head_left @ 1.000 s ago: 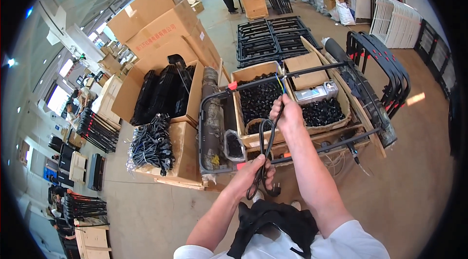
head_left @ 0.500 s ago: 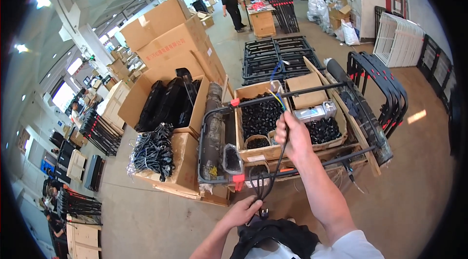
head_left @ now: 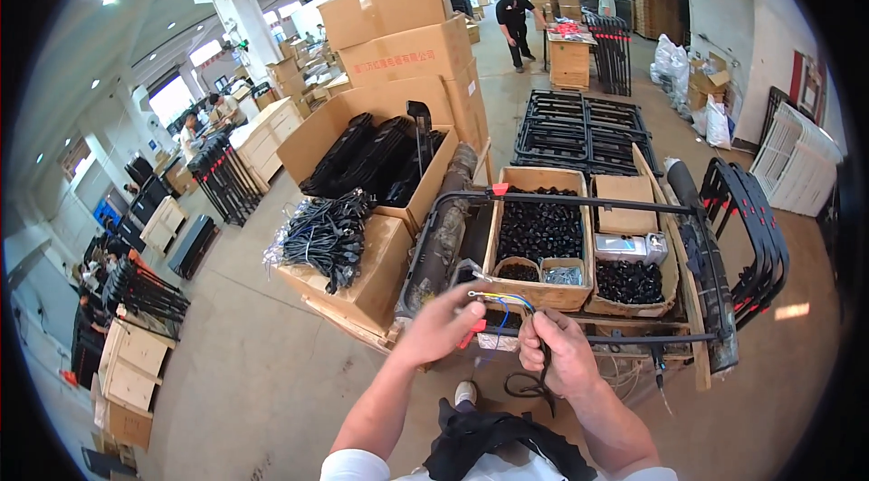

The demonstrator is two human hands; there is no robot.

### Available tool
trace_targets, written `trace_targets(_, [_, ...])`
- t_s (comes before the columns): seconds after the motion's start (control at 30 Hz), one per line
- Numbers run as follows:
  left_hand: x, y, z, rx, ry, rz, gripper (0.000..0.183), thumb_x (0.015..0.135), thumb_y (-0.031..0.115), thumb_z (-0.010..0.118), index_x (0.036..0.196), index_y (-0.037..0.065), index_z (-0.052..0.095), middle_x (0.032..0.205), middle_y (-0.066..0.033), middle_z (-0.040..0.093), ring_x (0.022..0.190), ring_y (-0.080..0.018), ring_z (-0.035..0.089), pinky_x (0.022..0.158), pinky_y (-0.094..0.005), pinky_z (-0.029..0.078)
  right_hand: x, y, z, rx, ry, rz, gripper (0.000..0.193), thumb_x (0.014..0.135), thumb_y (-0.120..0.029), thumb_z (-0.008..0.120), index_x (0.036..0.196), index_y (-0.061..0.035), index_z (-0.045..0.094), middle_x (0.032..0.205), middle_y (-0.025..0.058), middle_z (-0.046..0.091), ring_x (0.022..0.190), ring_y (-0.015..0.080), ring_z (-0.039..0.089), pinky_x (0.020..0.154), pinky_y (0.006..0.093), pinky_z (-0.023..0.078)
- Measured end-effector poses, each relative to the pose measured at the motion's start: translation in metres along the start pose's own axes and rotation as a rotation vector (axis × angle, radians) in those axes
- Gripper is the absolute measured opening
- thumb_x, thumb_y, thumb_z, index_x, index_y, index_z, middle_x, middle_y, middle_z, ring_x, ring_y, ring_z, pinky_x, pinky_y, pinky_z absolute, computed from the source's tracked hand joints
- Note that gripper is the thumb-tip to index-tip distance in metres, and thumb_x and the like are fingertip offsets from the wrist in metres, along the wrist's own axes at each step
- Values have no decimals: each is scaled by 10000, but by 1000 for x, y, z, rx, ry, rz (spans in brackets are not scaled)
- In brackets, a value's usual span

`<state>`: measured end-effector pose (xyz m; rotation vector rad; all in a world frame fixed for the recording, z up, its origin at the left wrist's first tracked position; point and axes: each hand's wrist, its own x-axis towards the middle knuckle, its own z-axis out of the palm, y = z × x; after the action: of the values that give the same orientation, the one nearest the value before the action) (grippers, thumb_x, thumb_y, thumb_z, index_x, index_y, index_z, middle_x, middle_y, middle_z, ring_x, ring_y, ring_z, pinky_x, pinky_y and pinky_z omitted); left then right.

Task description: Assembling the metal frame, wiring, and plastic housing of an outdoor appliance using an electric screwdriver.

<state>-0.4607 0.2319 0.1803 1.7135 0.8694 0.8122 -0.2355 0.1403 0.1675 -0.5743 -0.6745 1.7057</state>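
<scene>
Right fingers (head_left: 532, 354) wrap black cable (head_left: 547, 376) | coloured wires (head_left: 503, 297) exposed leftward, seemingly unattached | left fingers (head_left: 458, 298) at wire tips, hold unclear

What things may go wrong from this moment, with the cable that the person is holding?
Two risks seem possible. The thin coloured wires spread loosely between the left hand and the right hand, so they might bend or cross each other. The black cable hangs in a loose loop below the right hand, close to the black frame, so it might catch there.
</scene>
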Motion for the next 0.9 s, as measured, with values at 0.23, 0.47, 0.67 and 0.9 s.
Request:
trace_targets(0.23, [-4,-47,39,-766,157,-144,294,1051,198,670,1271,4,667,879,-37,687,811,-137,660,741,-315,539,-5,16,-24,16,73,119,330,1115,-291,536,888,-51,554,774,2,494,593,86,442,537,260,374])
trace_targets(0.47, [-10,-54,58,-993,225,-255,308,1057,247,671,1245,3,682,910,-16,672,813,-116,636,774,-255,510,-2,34,-43,76,65,297,342,1093,-330,548,838,-104,517,723,-34,459,546,71,418,509,249,346])
trace_targets(0.67, [-49,-92,70,-886,196,-637,419,1105,364,564,1313,10,651,959,-5,638,859,-128,533,841,-327,472,3,61,-49,73,69,365,334,1095,-328,541,860,-92,523,726,-18,462,547,84,411,512,250,342])
trace_targets(0.9, [-74,-100,50,-826,363,-495,387,1108,294,568,1307,-26,657,957,-9,635,865,-126,540,844,-302,462,8,88,-50,10,5,519,348,1106,-285,527,841,-60,552,711,-23,453,537,70,397,491,241,325])
